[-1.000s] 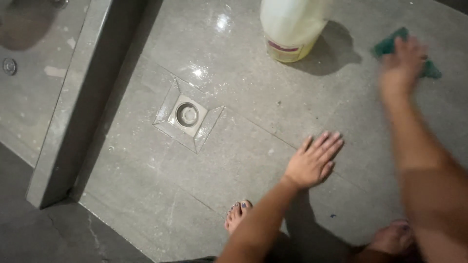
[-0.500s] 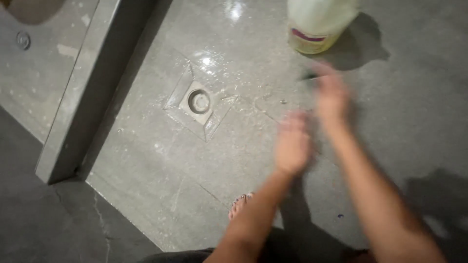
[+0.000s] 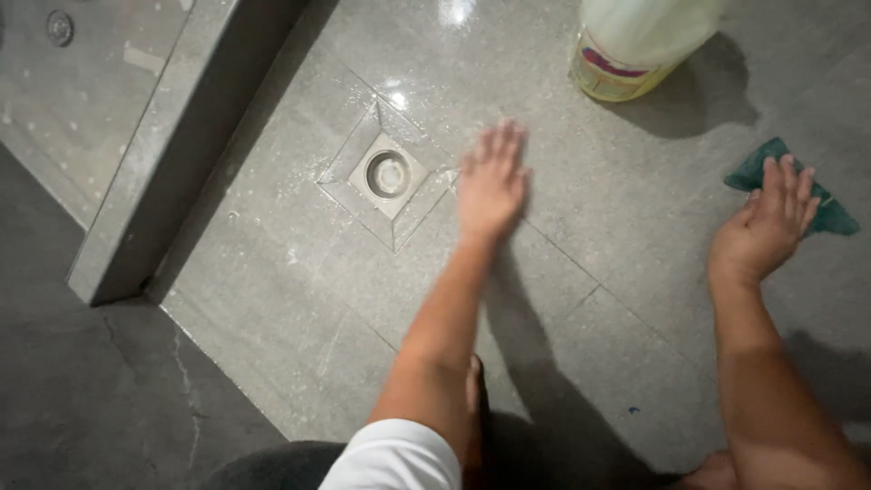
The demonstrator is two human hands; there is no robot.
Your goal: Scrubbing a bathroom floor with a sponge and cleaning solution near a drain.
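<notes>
**Pressing a green pad to the tiles, one hand flat beside the floor drain**

Crouching over a grey tiled floor, a person spreads the left hand palm-down with fingers straight and close together; it has hold of nothing and lies just to the right of the square floor drain, apart from the drain's round centre but close to the sloped frame around it. The right hand rests well to the right of the drain, fingers extended and laid over a green scouring pad, pinning it against the tile rather than curling round it. The pad pokes out beyond the fingertips and to either side of them, its long axis running on a slant from upper left to lower right. The right hand is plainly the nearer to the pad; the left is well apart from it, with bare wet-looking tile between the two. A pale yellow plastic bottle stands upright above and to the right of the drain, between the two hands but farther from the person, near neither. A raised grey kerb runs diagonally to the left of the drain. White flecks dust the tile around the drain's frame. A white sleeve shows at the bottom edge.
</notes>
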